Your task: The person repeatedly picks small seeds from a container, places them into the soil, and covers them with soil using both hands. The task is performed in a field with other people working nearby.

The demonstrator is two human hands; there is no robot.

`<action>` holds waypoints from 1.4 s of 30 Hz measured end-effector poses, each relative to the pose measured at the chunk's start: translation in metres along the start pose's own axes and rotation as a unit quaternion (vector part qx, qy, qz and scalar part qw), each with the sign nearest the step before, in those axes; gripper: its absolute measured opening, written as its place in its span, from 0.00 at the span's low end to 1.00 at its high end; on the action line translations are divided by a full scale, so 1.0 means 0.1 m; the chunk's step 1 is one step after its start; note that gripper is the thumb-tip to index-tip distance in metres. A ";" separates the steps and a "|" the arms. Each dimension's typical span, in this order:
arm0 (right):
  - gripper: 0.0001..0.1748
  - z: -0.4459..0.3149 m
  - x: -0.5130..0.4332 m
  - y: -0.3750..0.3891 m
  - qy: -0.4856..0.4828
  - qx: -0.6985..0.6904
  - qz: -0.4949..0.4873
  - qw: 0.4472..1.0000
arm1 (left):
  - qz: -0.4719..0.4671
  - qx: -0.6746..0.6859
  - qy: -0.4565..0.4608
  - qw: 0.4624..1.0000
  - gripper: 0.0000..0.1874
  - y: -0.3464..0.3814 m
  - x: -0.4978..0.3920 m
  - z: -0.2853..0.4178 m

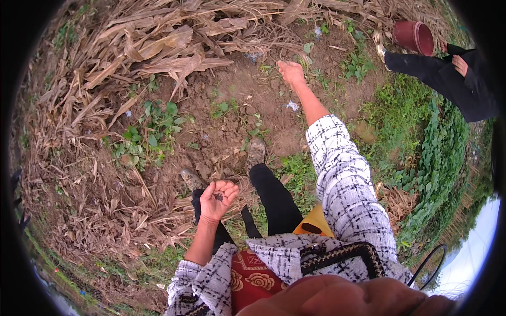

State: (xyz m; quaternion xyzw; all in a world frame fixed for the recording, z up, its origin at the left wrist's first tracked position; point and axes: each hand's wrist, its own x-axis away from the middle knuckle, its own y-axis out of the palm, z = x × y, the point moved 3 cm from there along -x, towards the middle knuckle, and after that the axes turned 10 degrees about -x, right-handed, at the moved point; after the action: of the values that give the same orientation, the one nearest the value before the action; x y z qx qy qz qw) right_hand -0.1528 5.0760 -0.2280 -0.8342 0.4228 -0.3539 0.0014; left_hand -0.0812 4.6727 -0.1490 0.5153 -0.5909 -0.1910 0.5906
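My left hand (218,199) is palm up with its fingers curled around a few small dark seeds or grains (218,196) lying in the palm. My right hand (291,73) reaches out over the bare brown soil (237,91), fingers bent together; whether anything is between its fingertips cannot be told. Small whitish-blue patches of granules (292,105) lie on the soil below that hand. A yellow bag or container (318,221) shows partly at my side, under the right sleeve.
Dry corn stalks and leaves (166,43) are heaped ahead. Leafy green plants (152,130) grow at the left, denser vines (438,158) at the right. At the upper right a person in dark clothes (454,79) stands by a dark red bucket (417,37).
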 end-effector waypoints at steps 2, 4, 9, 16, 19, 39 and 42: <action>0.15 -0.09 0.18 -0.05 0.027 -0.057 -0.023 0.998 | -0.005 -0.007 -0.009 1.000 0.19 0.02 -0.06 0.00; 0.14 -0.22 0.52 -0.11 0.051 -0.117 -0.076 0.989 | -0.013 -0.005 -0.007 1.000 0.19 0.11 -0.17 -0.02; 0.08 -0.58 2.03 0.02 0.044 -0.069 -0.312 0.947 | -0.006 -0.054 0.011 0.998 0.18 0.51 -0.69 0.02; 0.10 -0.71 2.62 0.11 -0.429 0.325 -0.125 0.834 | -0.120 -0.117 0.045 0.985 0.20 1.23 -1.41 -0.02; 0.11 -0.58 2.59 0.13 -0.403 0.438 -0.092 0.798 | -0.054 -0.189 0.064 0.978 0.20 1.27 -1.44 -0.14; 0.09 0.63 2.69 -0.60 0.203 -0.257 -0.219 0.919 | -0.008 -0.229 -0.176 0.957 0.19 0.28 -1.16 -0.33; 0.11 1.11 2.40 -0.80 0.239 -0.321 -0.116 0.909 | 0.009 -0.213 -0.181 0.960 0.19 0.12 -0.97 -0.23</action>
State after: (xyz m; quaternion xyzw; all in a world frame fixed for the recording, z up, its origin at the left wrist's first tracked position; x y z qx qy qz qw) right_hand 0.0631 4.9246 -0.1455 -0.7233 0.4015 -0.3856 -0.4087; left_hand -0.0876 4.7674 -0.1825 0.3288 -0.6380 -0.3975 0.5717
